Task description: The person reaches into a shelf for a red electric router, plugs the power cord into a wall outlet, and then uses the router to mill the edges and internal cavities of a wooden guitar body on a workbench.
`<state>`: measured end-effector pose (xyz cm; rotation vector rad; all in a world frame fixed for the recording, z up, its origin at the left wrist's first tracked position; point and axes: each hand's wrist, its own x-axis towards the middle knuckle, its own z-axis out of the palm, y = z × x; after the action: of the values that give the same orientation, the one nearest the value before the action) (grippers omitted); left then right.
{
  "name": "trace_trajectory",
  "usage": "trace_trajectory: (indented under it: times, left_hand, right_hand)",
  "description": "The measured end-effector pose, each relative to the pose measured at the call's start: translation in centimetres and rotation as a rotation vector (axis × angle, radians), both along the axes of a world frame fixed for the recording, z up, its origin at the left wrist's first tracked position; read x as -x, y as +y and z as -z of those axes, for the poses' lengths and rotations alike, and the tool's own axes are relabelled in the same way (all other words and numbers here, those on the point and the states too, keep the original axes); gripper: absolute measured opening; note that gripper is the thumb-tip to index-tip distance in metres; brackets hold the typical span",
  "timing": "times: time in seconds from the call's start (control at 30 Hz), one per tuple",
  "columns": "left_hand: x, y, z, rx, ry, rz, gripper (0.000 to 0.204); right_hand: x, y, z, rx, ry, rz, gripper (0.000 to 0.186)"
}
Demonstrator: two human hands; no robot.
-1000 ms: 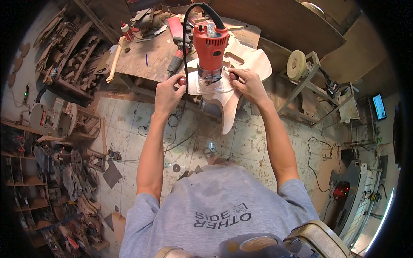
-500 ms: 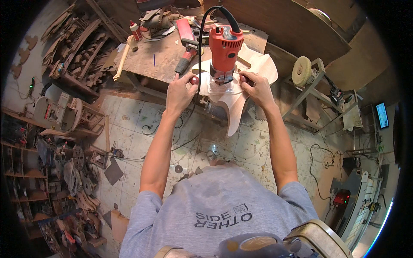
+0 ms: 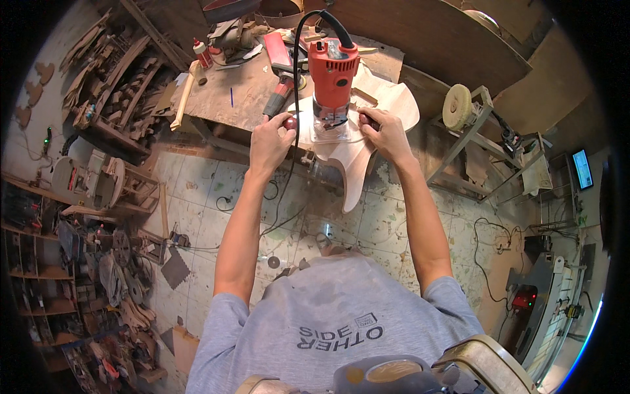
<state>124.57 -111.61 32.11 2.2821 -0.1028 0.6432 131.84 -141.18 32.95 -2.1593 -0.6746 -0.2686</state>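
Observation:
An orange-red router (image 3: 333, 82) stands upright on its clear base, over a pale, curved wooden guitar body (image 3: 387, 105) at the bench's front edge. My left hand (image 3: 270, 141) is closed round the dark red knob (image 3: 291, 123) on the router's left side. The knob on the other side is gripped by my right hand (image 3: 387, 134), whose fingers mostly cover it. One pointed horn of the guitar body (image 3: 353, 180) juts out past the bench toward me. A black cable (image 3: 297, 79) loops from the router's top and hangs down beside my left hand. The cutting bit cannot be made out.
On the workbench (image 3: 226, 82) lie a red-and-grey power tool (image 3: 281, 85), a blue pen (image 3: 231, 97) and a red-and-white bottle (image 3: 201, 52). A round buffing pad (image 3: 458, 106) on a stand is at the right. Cables trail across the tiled floor (image 3: 203, 217). Wood offcuts (image 3: 125, 72) fill a rack at the left.
The view has shifted slightly, so the bench and router sit a little further left. Both hands keep their hold on the knobs.

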Motion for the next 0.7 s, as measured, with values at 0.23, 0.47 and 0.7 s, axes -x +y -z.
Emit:
trace_trajectory:
  times: [0.23,0.47,0.7]
  left_hand:
    - [0.2,0.2,-0.2,0.007,0.032,-0.021,0.033]
    - [1.3,0.6,0.0,0.0,0.077,-0.032,0.035]
    - [3.1,0.7,0.5,-0.01,0.011,-0.045,0.032]
  right_hand:
    - [-0.3,0.4,0.1,0.04,-0.017,0.011,0.034]
    - [-0.1,0.6,-0.6,0.021,-0.006,-0.066,0.036]
    - [0.8,0.6,-1.0,0.067,0.017,-0.106,0.038]
